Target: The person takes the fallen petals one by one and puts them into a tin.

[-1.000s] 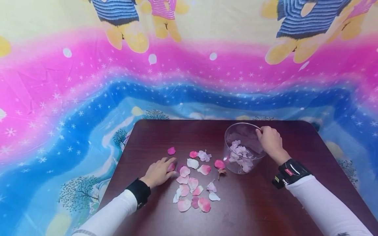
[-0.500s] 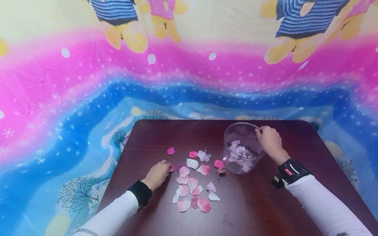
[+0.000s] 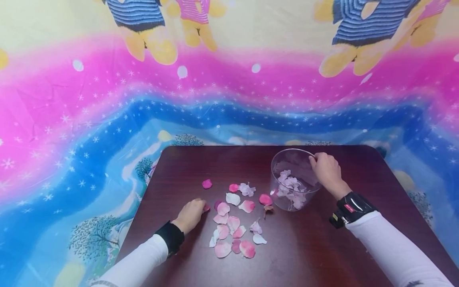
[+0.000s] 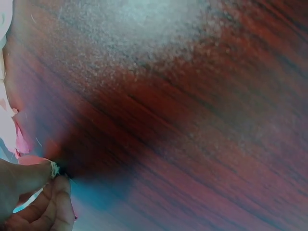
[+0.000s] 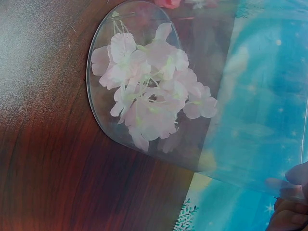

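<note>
your two white sleeves (image 3: 136, 257) come in lowest, each ending at a black wristband (image 3: 172, 238). nearest you on the dark wooden table (image 3: 297, 259) lie three petals (image 3: 223, 250) side by side: one pale, one dusky, one bright pink. beyond them, some overlapping, spread about ten more pink petals (image 3: 233, 223), at least three white petals (image 3: 259, 238), two lilac blossoms (image 3: 256, 227) and one brown dried piece (image 3: 268, 210). left of that spread, your left hand (image 3: 190, 215) is low over the table, thumb and finger pinching one small petal (image 3: 206, 207). farther out on the right is one clear container (image 3: 277, 167), pale flowers (image 3: 291, 187) bunched at its bottom, too overlapped to count; your right hand (image 3: 328, 171) grips its rim, arm stretched forward. one printed cloth (image 3: 233, 95) hangs behind the table.
</note>
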Demonstrator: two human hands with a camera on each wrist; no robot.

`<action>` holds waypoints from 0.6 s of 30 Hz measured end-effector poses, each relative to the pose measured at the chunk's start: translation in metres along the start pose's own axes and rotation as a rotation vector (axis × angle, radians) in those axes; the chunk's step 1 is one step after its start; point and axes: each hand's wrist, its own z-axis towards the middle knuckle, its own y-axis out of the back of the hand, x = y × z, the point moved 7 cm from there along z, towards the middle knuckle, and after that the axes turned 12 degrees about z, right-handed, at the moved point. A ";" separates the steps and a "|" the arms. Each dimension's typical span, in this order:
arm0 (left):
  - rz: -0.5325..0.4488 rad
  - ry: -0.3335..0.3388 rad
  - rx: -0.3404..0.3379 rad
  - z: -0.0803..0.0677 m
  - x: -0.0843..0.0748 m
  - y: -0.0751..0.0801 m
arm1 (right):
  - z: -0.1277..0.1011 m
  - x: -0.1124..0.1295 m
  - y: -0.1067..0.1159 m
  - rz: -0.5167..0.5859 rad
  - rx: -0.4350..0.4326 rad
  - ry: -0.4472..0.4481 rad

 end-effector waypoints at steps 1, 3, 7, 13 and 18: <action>-0.004 0.001 0.006 0.000 0.000 -0.001 | 0.000 0.000 0.000 -0.001 0.001 -0.001; -0.007 0.006 0.019 0.000 0.000 -0.002 | 0.000 0.000 0.000 -0.002 0.002 -0.003; -0.029 0.004 0.019 -0.001 0.001 -0.002 | 0.000 0.001 0.000 -0.007 0.002 -0.005; -0.039 0.004 -0.009 0.001 0.002 0.003 | 0.000 0.001 -0.001 -0.004 -0.001 -0.009; -0.043 0.024 -0.017 0.007 0.002 0.013 | 0.000 0.000 -0.001 -0.006 -0.003 -0.008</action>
